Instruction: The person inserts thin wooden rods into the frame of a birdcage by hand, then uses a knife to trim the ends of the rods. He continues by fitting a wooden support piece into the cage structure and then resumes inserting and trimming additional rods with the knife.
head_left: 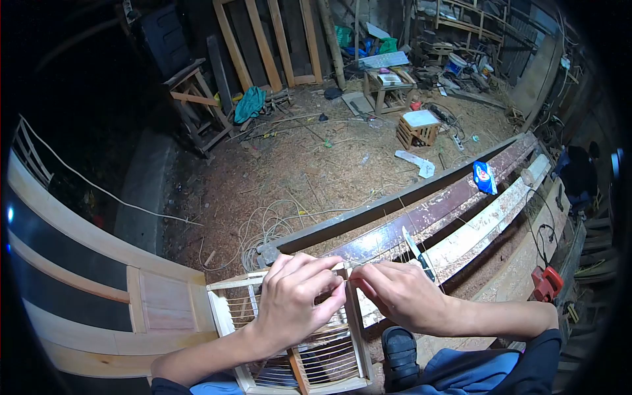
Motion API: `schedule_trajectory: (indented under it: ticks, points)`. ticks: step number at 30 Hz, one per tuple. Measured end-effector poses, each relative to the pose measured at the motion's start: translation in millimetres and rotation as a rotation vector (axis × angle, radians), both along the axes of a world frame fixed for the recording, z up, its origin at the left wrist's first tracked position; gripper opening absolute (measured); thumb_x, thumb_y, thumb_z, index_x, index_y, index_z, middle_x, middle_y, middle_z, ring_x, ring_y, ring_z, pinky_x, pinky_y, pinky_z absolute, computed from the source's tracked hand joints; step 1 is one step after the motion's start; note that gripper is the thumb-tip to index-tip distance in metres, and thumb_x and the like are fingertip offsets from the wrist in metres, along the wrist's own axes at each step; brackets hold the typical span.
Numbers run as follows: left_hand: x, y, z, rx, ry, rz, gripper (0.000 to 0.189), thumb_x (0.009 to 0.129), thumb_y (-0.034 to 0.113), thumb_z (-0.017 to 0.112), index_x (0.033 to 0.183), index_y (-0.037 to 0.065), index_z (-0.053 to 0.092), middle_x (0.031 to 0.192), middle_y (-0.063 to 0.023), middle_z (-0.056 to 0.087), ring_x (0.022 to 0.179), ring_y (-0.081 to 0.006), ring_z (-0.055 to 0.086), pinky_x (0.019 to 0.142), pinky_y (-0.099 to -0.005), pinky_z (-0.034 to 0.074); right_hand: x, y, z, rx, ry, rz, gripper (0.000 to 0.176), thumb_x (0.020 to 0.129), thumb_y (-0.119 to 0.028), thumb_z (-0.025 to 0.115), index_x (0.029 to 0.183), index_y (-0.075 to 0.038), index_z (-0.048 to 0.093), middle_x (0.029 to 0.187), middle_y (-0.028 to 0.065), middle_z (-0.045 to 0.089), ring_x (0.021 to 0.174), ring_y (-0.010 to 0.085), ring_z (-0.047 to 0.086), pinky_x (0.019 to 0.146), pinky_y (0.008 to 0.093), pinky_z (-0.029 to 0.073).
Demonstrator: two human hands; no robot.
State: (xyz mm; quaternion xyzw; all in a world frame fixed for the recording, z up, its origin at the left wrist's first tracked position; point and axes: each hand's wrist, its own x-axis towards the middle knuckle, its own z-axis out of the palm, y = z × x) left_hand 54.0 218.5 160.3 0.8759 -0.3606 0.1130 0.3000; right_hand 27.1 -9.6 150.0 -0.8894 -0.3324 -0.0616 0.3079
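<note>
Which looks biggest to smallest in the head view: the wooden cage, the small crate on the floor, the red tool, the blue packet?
1. wooden cage, clearly largest, though nearest the camera.
2. small crate, far off on the floor.
3. red tool and blue packet look about alike; I won't rank them.

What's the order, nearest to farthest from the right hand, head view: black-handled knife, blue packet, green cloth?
1. Black-handled knife: on the plank just beyond the right hand.
2. Blue packet: farther right, on the planks.
3. Green cloth: far left, on the floor.
</note>
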Motion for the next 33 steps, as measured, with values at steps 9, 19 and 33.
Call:
schedule_trajectory:
  ticks: [9, 19, 33]
  points:
    - [1.4, -2.4, -5.5, 0.004, -0.054, -0.005, 0.014, 0.082, 0.015, 0.08, 0.084, 0.004, 0.071, 0.111, -0.0094, 0.077, 0.098, -0.0255, 0.07, 0.088, -0.0409, 0.049, 3.3, -1.4, -3.8, 0.052, -0.031, -0.045, 0.014, 0.097, -0.007, 0.07, 0.103, -0.002, 0.058, 0.083, 0.0165, 0.066, 0.073, 0.0361, 0.069, 0.061, 0.0452, 0.053]
    - [6.9, -1.5, -8.6, 0.013, -0.072, 0.028, 0.014, 0.08, 0.014, 0.081, 0.082, 0.004, 0.071, 0.109, -0.0093, 0.078, 0.099, -0.0238, 0.071, 0.087, -0.0395, 0.049, 13.4, 3.2, -9.7, 0.029, -0.042, -0.041, 0.013, 0.098, -0.008, 0.068, 0.103, -0.003, 0.057, 0.081, 0.0158, 0.066, 0.076, 0.0358, 0.069, 0.063, 0.0459, 0.053]
    - [7.9, -0.4, -9.3, 0.02, -0.012, 0.025, 0.017, 0.085, 0.019, 0.078, 0.084, 0.004, 0.071, 0.114, -0.0109, 0.076, 0.101, -0.0245, 0.068, 0.092, -0.0414, 0.048, 15.0, 0.5, -8.4, -0.05, -0.047, -0.007, 0.019, 0.091, -0.004, 0.064, 0.103, -0.002, 0.05, 0.088, 0.0144, 0.066, 0.085, 0.0333, 0.072, 0.065, 0.0447, 0.056]
